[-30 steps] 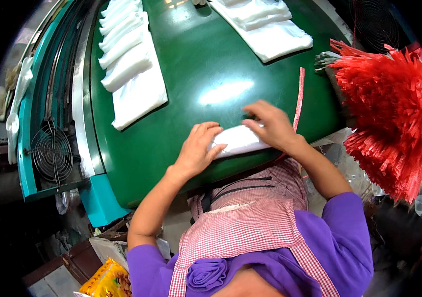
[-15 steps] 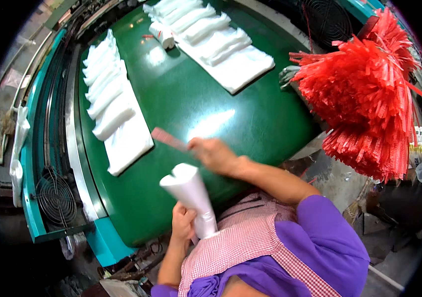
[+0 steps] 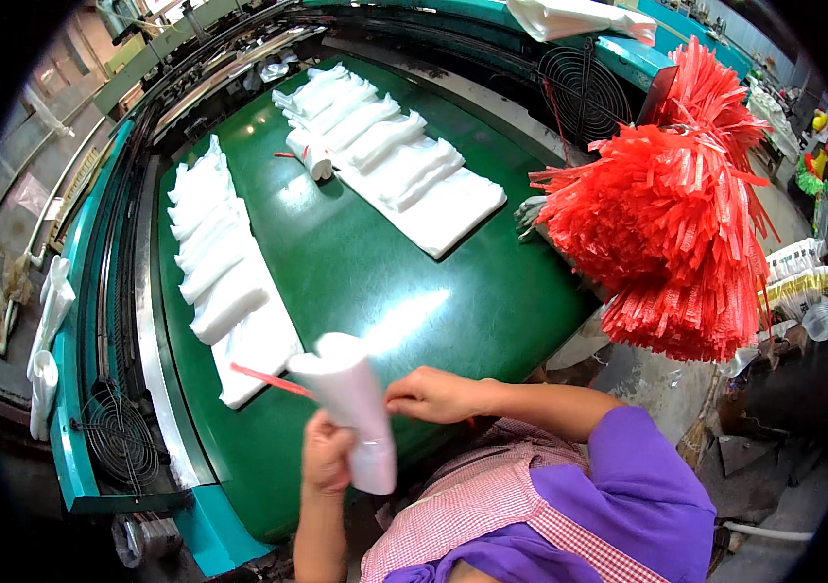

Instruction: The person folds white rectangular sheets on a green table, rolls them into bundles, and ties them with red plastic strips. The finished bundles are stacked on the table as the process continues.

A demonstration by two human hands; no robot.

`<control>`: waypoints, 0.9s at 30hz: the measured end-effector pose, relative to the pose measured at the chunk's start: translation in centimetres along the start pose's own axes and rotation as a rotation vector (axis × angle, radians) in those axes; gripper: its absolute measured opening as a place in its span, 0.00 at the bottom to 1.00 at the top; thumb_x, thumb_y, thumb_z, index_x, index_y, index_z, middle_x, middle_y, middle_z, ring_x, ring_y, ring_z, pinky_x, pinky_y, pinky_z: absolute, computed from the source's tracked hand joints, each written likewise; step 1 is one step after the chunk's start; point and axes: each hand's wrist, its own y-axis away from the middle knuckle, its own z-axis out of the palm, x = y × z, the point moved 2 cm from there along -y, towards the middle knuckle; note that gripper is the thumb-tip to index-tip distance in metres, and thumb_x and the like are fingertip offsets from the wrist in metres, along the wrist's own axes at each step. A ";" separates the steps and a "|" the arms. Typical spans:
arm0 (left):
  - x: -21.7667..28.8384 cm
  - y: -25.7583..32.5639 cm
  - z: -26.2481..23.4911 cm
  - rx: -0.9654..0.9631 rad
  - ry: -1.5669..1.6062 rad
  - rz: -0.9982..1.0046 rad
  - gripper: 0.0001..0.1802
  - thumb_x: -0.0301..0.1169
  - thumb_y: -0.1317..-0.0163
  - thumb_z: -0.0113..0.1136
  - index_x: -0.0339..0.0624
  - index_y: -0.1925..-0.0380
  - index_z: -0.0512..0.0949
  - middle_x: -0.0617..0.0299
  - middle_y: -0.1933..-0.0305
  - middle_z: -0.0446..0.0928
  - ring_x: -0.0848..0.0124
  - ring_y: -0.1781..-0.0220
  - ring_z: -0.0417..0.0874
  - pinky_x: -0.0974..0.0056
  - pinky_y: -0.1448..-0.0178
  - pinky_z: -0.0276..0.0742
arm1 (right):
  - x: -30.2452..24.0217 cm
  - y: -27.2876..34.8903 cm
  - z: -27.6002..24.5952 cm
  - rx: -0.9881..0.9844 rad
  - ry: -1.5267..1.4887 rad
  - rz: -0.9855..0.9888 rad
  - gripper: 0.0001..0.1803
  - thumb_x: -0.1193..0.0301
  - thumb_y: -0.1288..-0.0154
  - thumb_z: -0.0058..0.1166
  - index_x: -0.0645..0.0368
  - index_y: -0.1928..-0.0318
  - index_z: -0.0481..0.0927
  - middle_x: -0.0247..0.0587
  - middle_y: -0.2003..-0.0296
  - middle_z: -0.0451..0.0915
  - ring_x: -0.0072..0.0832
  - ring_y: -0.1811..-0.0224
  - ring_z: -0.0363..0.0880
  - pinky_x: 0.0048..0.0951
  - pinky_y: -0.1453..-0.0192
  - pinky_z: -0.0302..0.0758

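Note:
My left hand [image 3: 327, 453] is closed around a rolled bundle of white plastic bags [image 3: 356, 403], held upright and slightly tilted above the near edge of the green table [image 3: 492, 291]. A red plastic strip [image 3: 275, 379] sticks out to the left of the bundle and runs behind it. At the bundle's right side, my right hand [image 3: 431, 394] is closed in a pinch on the strip, most of which is hidden there. A bit of red also shows below that hand.
Two rows of overlapping white bags, one left [image 3: 229, 262] and one far right [image 3: 404, 160], lie on the table. Between them rests a rolled bundle [image 3: 312, 158] with a red tie. Red strips [image 3: 672, 214] hang in a bunch at right. Fan grilles [image 3: 120, 437] flank the table.
My right hand has come down to the bundle, and the red strip has gone from above it to across behind it. The left hand has shifted slightly left with the bundle.

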 end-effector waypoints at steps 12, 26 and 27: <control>-0.1 -6.2 0.9 -0.424 -1.190 -0.134 0.19 0.26 0.52 0.60 0.42 0.55 0.79 0.50 0.65 0.81 0.53 0.60 0.81 0.56 0.53 0.74 | 1.5 -0.1 -0.5 -0.031 -0.595 0.204 0.15 0.67 0.29 0.44 0.67 0.61 0.79 0.43 0.66 0.81 0.24 0.63 0.78 0.28 0.53 0.75; -4.0 -5.3 -1.4 0.268 -0.393 0.050 0.05 0.23 0.38 0.59 0.33 0.64 0.80 0.64 0.74 0.78 0.81 0.77 0.73 0.75 0.74 0.68 | 2.4 -1.2 1.5 0.269 0.649 -0.346 0.09 0.69 0.47 0.56 0.61 0.68 0.78 0.46 0.62 0.74 0.41 0.58 0.75 0.37 0.65 0.79; -4.2 -5.3 -1.8 0.322 -0.386 0.065 0.04 0.22 0.39 0.59 0.33 0.65 0.80 0.64 0.75 0.78 0.80 0.78 0.74 0.75 0.73 0.69 | 1.4 -1.5 2.0 0.256 0.582 -0.357 0.07 0.70 0.47 0.55 0.59 0.68 0.80 0.46 0.58 0.74 0.41 0.56 0.75 0.38 0.66 0.80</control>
